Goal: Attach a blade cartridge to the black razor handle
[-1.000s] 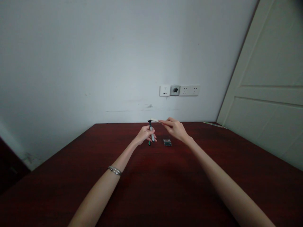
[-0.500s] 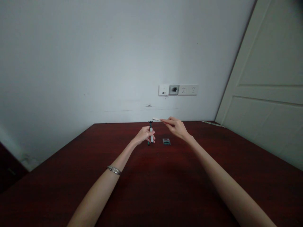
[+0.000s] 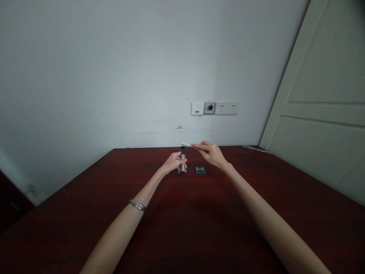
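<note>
My left hand (image 3: 173, 163) is closed around the pale grey handle of a razor (image 3: 183, 163), which stands upright with its dark head at the top. Pinched in the fingers of my right hand (image 3: 211, 153) is a slim white stick-like piece (image 3: 186, 144), pointing left. Its tip lies over the razor's head; whether the two touch I cannot tell. Under my left fingers a small dark green piece (image 3: 179, 172) shows, mostly hidden. A small clear case (image 3: 200, 171) with dark strips inside lies on the table between my hands.
The dark red wooden table (image 3: 182, 228) runs back to a pale wall (image 3: 142, 76). Sockets and switches (image 3: 226, 108) sit on the wall above its far edge. A white panelled door (image 3: 322, 114) leans in at the right, with a thin strip (image 3: 256, 149) near its foot.
My right hand has moved slightly left, bringing the white piece's tip from beside the razor's head to over it. My left hand has barely moved.
</note>
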`<state>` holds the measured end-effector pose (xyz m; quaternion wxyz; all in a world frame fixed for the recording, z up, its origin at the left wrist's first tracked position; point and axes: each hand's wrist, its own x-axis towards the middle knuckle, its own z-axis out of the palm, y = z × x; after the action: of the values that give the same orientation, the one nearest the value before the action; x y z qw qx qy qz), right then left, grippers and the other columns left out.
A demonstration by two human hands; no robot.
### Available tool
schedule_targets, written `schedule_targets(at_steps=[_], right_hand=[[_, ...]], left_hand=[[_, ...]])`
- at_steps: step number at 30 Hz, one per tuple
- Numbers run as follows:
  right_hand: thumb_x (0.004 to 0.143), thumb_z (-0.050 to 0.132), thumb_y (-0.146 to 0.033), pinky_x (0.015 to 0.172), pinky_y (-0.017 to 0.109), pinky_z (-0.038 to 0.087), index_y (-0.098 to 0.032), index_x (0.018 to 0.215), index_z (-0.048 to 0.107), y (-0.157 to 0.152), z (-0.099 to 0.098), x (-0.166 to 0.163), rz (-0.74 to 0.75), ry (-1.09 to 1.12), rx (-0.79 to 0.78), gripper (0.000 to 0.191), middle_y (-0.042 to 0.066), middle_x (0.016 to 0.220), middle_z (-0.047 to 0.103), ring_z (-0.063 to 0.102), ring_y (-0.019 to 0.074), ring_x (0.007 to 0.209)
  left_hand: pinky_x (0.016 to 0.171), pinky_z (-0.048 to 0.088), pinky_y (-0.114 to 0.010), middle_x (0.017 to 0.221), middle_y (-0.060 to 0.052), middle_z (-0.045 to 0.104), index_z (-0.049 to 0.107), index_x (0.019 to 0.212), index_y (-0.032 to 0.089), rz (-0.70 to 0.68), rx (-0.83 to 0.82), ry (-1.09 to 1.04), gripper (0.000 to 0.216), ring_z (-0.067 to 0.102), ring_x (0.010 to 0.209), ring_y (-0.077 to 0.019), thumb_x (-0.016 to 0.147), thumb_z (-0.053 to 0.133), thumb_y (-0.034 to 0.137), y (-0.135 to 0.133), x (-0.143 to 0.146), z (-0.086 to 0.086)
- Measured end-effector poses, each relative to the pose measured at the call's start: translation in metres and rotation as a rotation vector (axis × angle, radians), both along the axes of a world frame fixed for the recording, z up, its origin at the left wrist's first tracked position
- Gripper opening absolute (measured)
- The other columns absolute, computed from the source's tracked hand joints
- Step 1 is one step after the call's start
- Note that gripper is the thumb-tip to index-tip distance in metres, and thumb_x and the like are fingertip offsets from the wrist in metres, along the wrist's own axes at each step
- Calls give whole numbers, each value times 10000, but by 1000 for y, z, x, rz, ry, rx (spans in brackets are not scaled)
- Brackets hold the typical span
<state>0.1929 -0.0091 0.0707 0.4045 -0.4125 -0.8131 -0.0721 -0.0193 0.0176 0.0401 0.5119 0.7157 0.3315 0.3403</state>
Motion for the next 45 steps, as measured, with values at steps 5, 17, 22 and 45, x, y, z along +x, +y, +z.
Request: schedule_targets(at_steps=[5,17,22,45], right_hand=[[892,450,-292,603,229,367,-277,1149,634,1,0,0,33,1,-14,316,38,782,584,506,124,646],[892,450,-280,613,235,373,-266,1159,626,0,3,0,94,-6,-19,320,36,776,578,502,118,635],[882,464,-277,617,243,378,-259,1136,643,2,4,11,52,-3,-27,311,37,758,582,498,122,624],[881,458,-272,623,248,386,-246,1131,646,1,5,10,121,-19,-37,314,43,752,593,506,125,627]], left_hand=[[428,466,-205,629,-46,641,452,840,148,0,42,-11,212,646,512,-169,766,588,294,0,-3,3],[437,455,-194,629,-46,638,463,827,139,16,106,25,211,637,510,-151,767,597,291,0,-3,0],[454,464,-192,637,-40,634,463,818,140,14,106,11,194,636,521,-142,767,591,277,2,-6,-2],[493,481,-195,619,-24,622,468,791,137,-5,123,-8,179,628,535,-122,750,605,244,0,-6,1]])
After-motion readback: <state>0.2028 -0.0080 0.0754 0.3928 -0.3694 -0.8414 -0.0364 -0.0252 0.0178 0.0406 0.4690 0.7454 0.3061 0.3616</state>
